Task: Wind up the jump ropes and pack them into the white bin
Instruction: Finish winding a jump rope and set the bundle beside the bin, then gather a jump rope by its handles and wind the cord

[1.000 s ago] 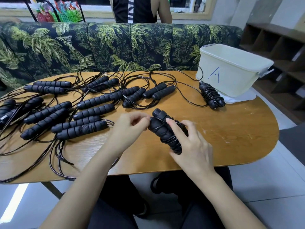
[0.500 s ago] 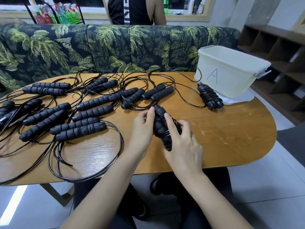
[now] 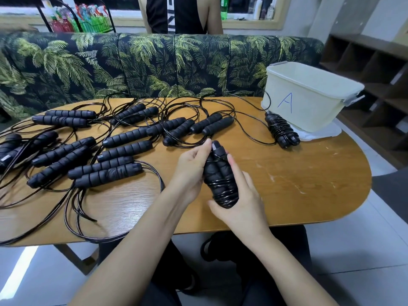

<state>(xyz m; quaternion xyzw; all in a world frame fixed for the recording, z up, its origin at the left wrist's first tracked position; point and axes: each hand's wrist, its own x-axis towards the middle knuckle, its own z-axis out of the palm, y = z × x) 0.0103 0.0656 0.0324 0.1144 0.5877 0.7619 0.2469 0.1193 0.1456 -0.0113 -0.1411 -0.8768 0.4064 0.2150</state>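
The palm-print sofa (image 3: 154,67) stands behind everything, to the left of the white bin (image 3: 309,102). The wooden table (image 3: 298,184) carries the bin on its far right end, and a white sheet (image 3: 320,133) lies under the bin. From this angle I cannot tell whether the top of the bin is open.

Left of the bin, and well apart from it, many loose jump ropes (image 3: 123,149) are spread out with their cords tangled. One finished rope (image 3: 281,130) lies just beside the front wall of the bin, outside it, with a cord looping from it.

The wound bundle (image 3: 220,180) is in front of the bin and to its left, above the near part of the table. Both hands hold it. The left hand (image 3: 191,171) grips the upper half with the fingers curled around and the thumb near the top cap. The right hand (image 3: 245,206) cups the lower end, with one finger lying straight along its side.

The long axis of the bundle points away from the person toward the sofa, not toward the bin. The bin lies to the right and further away, so the right hand is the nearer one. In my judgement the winding is almost complete, and the carry should go right and forward, over the finished rope.
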